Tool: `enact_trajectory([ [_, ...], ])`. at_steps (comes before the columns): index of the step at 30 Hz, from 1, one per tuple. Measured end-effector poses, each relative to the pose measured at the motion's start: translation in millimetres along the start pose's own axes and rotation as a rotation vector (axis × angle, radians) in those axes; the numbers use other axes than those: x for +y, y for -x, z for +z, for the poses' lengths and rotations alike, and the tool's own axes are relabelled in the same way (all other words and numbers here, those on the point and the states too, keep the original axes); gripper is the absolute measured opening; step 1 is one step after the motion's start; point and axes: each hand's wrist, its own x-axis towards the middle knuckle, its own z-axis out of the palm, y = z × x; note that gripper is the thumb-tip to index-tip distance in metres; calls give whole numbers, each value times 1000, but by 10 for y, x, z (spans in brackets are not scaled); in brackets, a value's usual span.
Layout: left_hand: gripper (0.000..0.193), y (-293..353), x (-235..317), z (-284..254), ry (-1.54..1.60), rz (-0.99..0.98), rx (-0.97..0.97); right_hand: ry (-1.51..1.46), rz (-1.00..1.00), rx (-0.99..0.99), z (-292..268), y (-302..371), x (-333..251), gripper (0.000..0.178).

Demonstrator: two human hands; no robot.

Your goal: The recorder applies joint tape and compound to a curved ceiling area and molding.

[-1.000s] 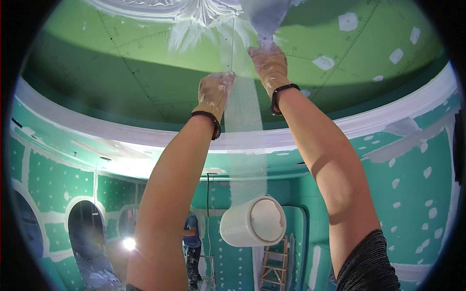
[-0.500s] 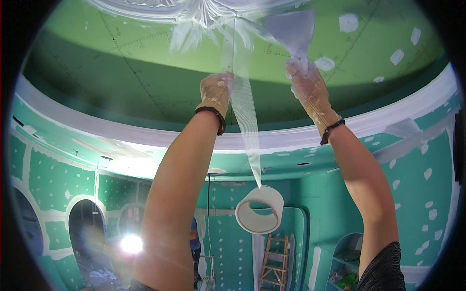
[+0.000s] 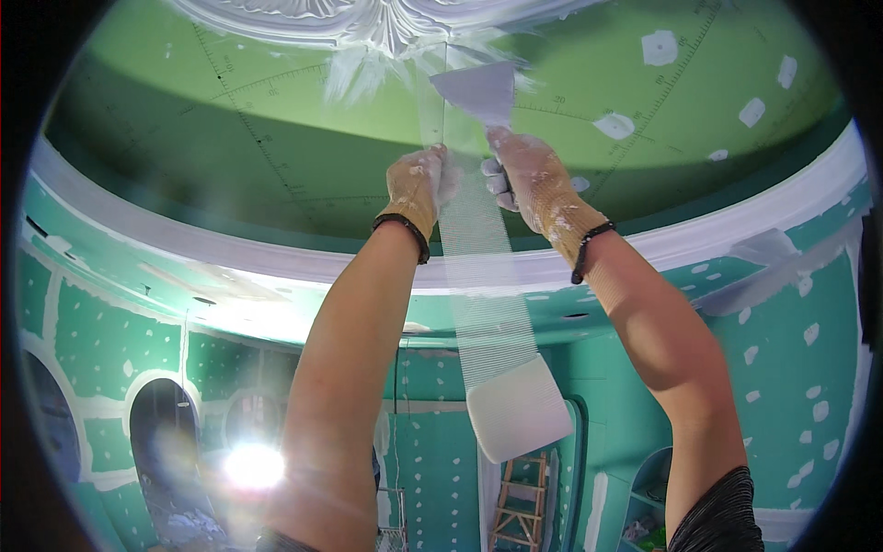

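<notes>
Both my hands wear dusty, white-smeared work gloves and are raised to a green ceiling panel (image 3: 303, 138). My left hand (image 3: 418, 182) is closed at the edge of a strip of white mesh joint tape (image 3: 483, 276). The strip's upper end lies along a seam by the white plaster moulding (image 3: 391, 28). Below my hands the tape hangs down to its roll (image 3: 520, 408), which dangles with its outer side turned to me. My right hand (image 3: 538, 179) grips a putty knife (image 3: 480, 90) by its handle, the wide blade up against the ceiling over the tape.
A curved white cornice (image 3: 644, 248) rings the ceiling recess. Green wallboard with white filler spots surrounds the room. A wooden stepladder (image 3: 522, 501) stands below. To the left, a bright lamp (image 3: 256, 465) shines near arched openings (image 3: 164, 442).
My right hand has brought the putty knife left and slightly down, onto the tape near my left hand. The hanging roll has swung, turned and dropped a little, its hole now out of sight.
</notes>
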Motion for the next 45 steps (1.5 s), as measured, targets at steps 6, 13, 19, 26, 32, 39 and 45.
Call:
enact_trajectory([
  [6, 27, -479, -231, -154, -632, 348, 6, -9, -12, 32, 250, -44, 8, 32],
  [13, 23, -1043, -505, -442, -965, 888, -168, -237, 142, -108, 465, 110, -222, 32],
  [19, 21, -617, -343, -280, -1484, 952, 50, -173, 162, -24, 432, 84, -271, 31],
  [26, 17, -1223, -568, -738, -862, 899, -51, -276, 124, -103, 748, 146, -355, 36],
  [32, 19, -752, -503, -258, 206, 303, -291, -211, 94, -53, 543, 53, -270, 39],
  [39, 21, -541, -247, -338, 455, 166, -293, -194, 79, -46, 696, 28, -314, 40],
  [45, 17, -539, -268, -180, 389, 159, -202, 48, -201, 8, 654, -556, 93, 37],
])
